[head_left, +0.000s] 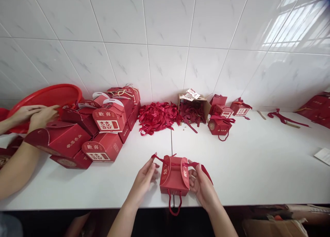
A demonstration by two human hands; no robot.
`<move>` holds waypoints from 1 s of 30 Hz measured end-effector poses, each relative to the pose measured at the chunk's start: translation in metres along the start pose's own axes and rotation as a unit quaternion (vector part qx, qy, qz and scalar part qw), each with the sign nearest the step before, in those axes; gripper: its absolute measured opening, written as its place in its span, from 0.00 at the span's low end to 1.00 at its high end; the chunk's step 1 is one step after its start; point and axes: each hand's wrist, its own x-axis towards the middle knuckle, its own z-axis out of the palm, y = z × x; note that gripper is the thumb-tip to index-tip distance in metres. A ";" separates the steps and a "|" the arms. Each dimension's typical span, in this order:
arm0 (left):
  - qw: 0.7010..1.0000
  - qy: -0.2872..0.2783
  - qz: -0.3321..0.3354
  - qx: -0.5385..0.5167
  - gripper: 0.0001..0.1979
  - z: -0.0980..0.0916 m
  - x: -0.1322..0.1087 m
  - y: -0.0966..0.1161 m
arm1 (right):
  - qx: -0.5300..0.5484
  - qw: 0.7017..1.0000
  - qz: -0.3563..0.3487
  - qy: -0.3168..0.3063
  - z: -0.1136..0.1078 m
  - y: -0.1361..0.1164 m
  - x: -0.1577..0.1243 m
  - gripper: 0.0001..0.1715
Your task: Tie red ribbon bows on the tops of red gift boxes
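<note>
A small red cardboard gift box stands near the front edge of the white worktop, between the person's two hands. Its top closes in two rounded flaps, matte with faint gold print, and a looped red cord handle hangs over the worktop's edge. A flat, satiny red ribbon runs across the flaps. The left hand pinches the ribbon's left end beside the box. The right hand grips the right part with thumb and fingers, and the tail trails over its knuckles. How the ribbon passes through the flaps is hard to make out.

Further back lie a loose, tangled ribbon heap, an open brown carton holding more strips, and several small tied boxes.

At the left is a stack of larger red boxes with white labels. A co-worker's hands rest on one of them, in front of a glossy red plastic tray cut off by the frame.
</note>
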 end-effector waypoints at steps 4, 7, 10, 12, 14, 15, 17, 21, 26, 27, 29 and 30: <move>0.961 -0.018 -0.025 -0.276 0.10 0.003 0.004 0.013 | 0.214 0.977 -0.011 0.018 -0.003 -0.005 0.002 0.16; 0.917 -0.052 -0.023 -0.395 0.03 0.000 0.002 0.019 | 0.243 0.968 -0.028 0.047 -0.013 -0.013 -0.002 0.11; 0.901 -0.056 -0.035 -0.429 0.07 -0.003 0.001 0.012 | 0.209 0.972 -0.059 0.093 -0.019 -0.015 -0.006 0.12; 0.897 -0.006 -0.079 -0.435 0.08 -0.004 0.003 0.002 | 0.183 0.975 -0.058 0.112 -0.020 -0.011 -0.006 0.12; 0.884 0.055 -0.125 -0.447 0.10 -0.006 0.006 -0.009 | 0.171 0.978 -0.045 0.111 -0.021 -0.003 -0.005 0.12; 0.876 0.075 -0.140 -0.456 0.11 -0.007 0.007 -0.013 | 0.171 0.979 -0.039 0.107 -0.021 0.001 -0.004 0.12; 0.866 0.091 -0.142 -0.471 0.11 -0.010 0.008 -0.017 | 0.175 0.979 -0.030 0.103 -0.022 0.008 -0.002 0.12; 0.884 0.135 -0.084 -0.439 0.11 -0.015 0.006 -0.008 | 0.148 0.981 -0.039 0.120 -0.027 0.012 0.000 0.14; 0.903 0.206 0.052 -0.372 0.07 -0.011 0.000 0.017 | 0.139 0.956 -0.152 0.210 -0.023 -0.011 -0.006 0.14; 0.905 0.205 0.076 -0.365 0.05 -0.009 -0.002 0.023 | 0.133 0.950 -0.183 0.214 -0.021 -0.019 -0.008 0.13; 0.913 0.192 0.122 -0.339 0.03 -0.005 -0.006 0.039 | 0.100 0.941 -0.239 0.216 -0.016 -0.037 -0.011 0.12; 0.917 0.184 0.148 -0.321 0.05 -0.002 -0.007 0.048 | 0.069 0.937 -0.261 0.219 -0.013 -0.047 -0.013 0.13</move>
